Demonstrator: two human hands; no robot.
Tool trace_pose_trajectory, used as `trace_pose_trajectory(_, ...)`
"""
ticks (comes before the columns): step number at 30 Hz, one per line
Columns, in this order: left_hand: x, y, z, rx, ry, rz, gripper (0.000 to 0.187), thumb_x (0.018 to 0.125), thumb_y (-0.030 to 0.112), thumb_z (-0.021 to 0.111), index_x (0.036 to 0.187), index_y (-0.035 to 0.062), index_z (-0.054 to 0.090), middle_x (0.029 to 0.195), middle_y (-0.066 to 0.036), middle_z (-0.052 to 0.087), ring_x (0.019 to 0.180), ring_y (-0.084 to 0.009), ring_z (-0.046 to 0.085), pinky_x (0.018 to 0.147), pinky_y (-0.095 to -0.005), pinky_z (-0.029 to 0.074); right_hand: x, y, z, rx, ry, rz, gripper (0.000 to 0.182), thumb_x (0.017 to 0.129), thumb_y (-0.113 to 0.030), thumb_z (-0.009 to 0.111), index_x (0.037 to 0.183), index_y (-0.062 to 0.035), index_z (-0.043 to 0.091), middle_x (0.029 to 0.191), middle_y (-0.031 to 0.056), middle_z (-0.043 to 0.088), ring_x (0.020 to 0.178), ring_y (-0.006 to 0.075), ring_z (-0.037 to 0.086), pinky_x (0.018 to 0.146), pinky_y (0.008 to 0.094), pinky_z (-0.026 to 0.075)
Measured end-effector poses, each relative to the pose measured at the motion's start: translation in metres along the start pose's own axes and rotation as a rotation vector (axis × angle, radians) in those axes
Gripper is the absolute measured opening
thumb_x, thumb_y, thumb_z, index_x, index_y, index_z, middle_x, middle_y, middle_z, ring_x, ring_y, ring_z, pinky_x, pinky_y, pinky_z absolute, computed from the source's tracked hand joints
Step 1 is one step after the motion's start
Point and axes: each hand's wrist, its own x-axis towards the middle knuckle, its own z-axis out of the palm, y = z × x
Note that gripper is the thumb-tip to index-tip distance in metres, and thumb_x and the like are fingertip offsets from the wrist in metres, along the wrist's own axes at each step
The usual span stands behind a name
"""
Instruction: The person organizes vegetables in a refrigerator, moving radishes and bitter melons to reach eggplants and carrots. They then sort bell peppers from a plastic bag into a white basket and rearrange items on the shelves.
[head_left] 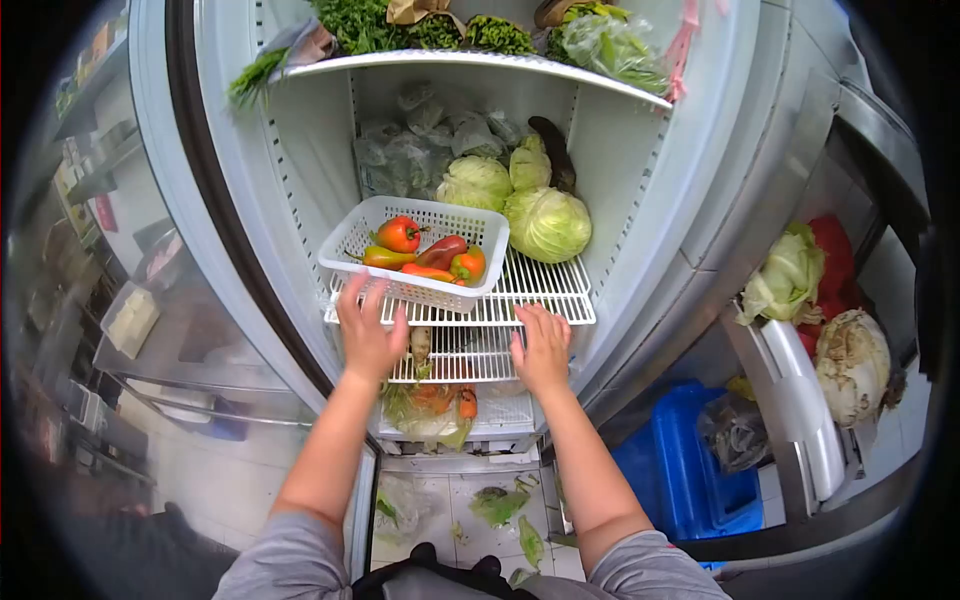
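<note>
Surroundings: an open fridge (690, 150) with white wire shelves; the top shelf (480, 60) carries leafy greens (370, 25) and bagged greens (610, 45).
Middle shelf: 3 cabbages (547, 224) stand behind and right of the basket, with plastic bags (410, 155) and 1 dark eggplant (553, 150) at the back.
Lower shelf: 1 pale root (421, 345) lies between the two hands; bagged vegetables (430, 405) sit beneath.
Floor: leaf scraps (500, 505) on the tiles; a blue crate (680, 470) at right.
Door at right: 1 cabbage (790, 275) and 1 wrapped round vegetable (852, 365).
Basket: the white basket (415, 255) sits on the middle wire shelf (540, 285), front left, its front edge overhanging.
Left hand: the left hand (368, 335) is open, fingers spread, fingertips touching the basket's lower front edge.
Right hand: the right hand (543, 348) is open, fingers together, lying flat on the shelf front, right of the basket and apart from it.
Basket contents: about 5 peppers (400, 235), red and orange.
</note>
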Motion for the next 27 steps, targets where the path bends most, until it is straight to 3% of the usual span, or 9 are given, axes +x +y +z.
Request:
trace_pose_trajectory(5, 0.044, -0.021, 0.006, 0.184, -0.213, -0.092, 0.066, 0.071, 0.024, 0.084, 0.126, 0.0107, 0.05, 0.145, -0.018, 0.037, 0.14, -0.044, 0.026, 0.114, -0.0532, 0.028, 0.005, -0.002, -0.021, 0.018, -0.16, 0.007, 0.054, 0.079, -0.013, 0.067, 0.131, -0.0114, 0.052, 0.129, 0.0077, 0.057, 0.127, 0.0259, 0.049, 0.111, 0.0462, 0.03)
trace_pose_trajectory(7, 0.036, -0.037, 0.018, -0.051, -0.189, -0.147, 0.063, 0.067, 0.023, 0.086, 0.118, 0.0104, 0.051, 0.144, -0.017, 0.039, 0.141, -0.0466, 0.022, 0.115, -0.0557, 0.024, 0.007, -0.003, -0.023, 0.016, -0.179, 0.006, 0.056, 0.079, -0.013, 0.067, 0.132, -0.0115, 0.051, 0.13, 0.008, 0.056, 0.128, 0.0265, 0.049, 0.112, 0.0463, 0.029)
trace_pose_trajectory(13, 0.028, -0.045, 0.013, -0.143, -0.165, -0.142, 0.058, 0.06, 0.022, 0.087, 0.106, 0.0098, 0.053, 0.138, -0.017, 0.046, 0.139, -0.0465, 0.027, 0.113, -0.0548, 0.027, 0.014, -0.013, -0.029, 0.009, -0.256, 0.073, 0.056, 0.081, -0.017, 0.068, 0.134, -0.0102, 0.048, 0.13, 0.0121, 0.055, 0.128, 0.0291, 0.048, 0.113, 0.046, 0.029)
trace_pose_trajectory(16, 0.029, -0.049, 0.016, -0.188, -0.175, -0.089, 0.061, 0.059, 0.03, 0.086, 0.106, 0.012, 0.053, 0.138, -0.015, 0.047, 0.14, -0.0443, 0.029, 0.114, -0.0544, 0.029, 0.026, -0.019, -0.027, 0.17, -0.202, 0.326, 0.114, 0.068, -0.041, 0.085, 0.155, -0.0135, 0.017, 0.136, 0.0182, 0.047, 0.12, 0.0355, 0.051, 0.105, 0.0489, 0.035)
trace_pose_trajectory(17, 0.029, -0.049, 0.015, -0.237, -0.181, -0.089, 0.06, 0.06, 0.037, 0.084, 0.105, 0.012, 0.053, 0.138, -0.016, 0.047, 0.139, -0.0447, 0.031, 0.114, -0.0552, 0.029, 0.032, -0.029, -0.033, 0.294, -0.09, 0.315, 0.109, 0.065, -0.037, 0.088, 0.153, -0.0192, 0.027, 0.14, 0.0179, 0.042, 0.121, 0.0379, 0.049, 0.104, 0.0491, 0.037)
trace_pose_trajectory(19, 0.026, -0.053, 0.016, -0.312, -0.175, -0.077, 0.062, 0.062, 0.043, 0.084, 0.106, 0.0119, 0.054, 0.139, -0.016, 0.046, 0.139, -0.0454, 0.031, 0.113, -0.0559, 0.029, 0.036, -0.048, -0.036, 0.049, -0.031, 0.01, 0.094, 0.06, -0.031, 0.091, 0.142, -0.0222, 0.046, 0.138, 0.0162, 0.044, 0.122, 0.0395, 0.046, 0.104, 0.0535, 0.036)
trace_pose_trajectory(21, 0.027, -0.054, 0.015, -0.349, -0.155, -0.116, 0.069, 0.065, 0.055, 0.08, 0.112, 0.0123, 0.054, 0.14, -0.017, 0.045, 0.14, -0.0463, 0.03, 0.114, -0.0564, 0.028, 0.041, -0.07, -0.043, -0.072, -0.059, -0.004, 0.072, 0.058, -0.027, 0.091, 0.122, -0.019, 0.059, 0.136, 0.0149, 0.046, 0.122, 0.0408, 0.045, 0.104, 0.0587, 0.035)
trace_pose_trajectory(23, 0.025, -0.057, 0.015, -0.399, -0.174, -0.115, 0.078, 0.066, 0.067, 0.073, 0.119, 0.013, 0.053, 0.141, -0.018, 0.044, 0.139, -0.0474, 0.03, 0.114, -0.0568, 0.028, 0.041, -0.074, -0.042, -0.12, -0.06, 0.017, 0.063, 0.058, -0.025, 0.09, 0.111, -0.0139, 0.059, 0.131, 0.0139, 0.049, 0.12, 0.0398, 0.046, 0.104, 0.0635, 0.032)
trace_pose_trajectory(27, 0.027, -0.056, 0.012, -0.408, -0.188, -0.091, 0.08, 0.067, 0.069, 0.071, 0.122, 0.0138, 0.052, 0.142, -0.018, 0.044, 0.137, -0.0467, 0.034, 0.113, -0.0555, 0.029, 0.038, -0.069, -0.052, 0.085, -0.12, 0.058, 0.059, 0.058, -0.015, 0.09, 0.107, -0.0085, 0.058, 0.12, 0.016, 0.051, 0.111, 0.0376, 0.052, 0.096, 0.0512, 0.044)
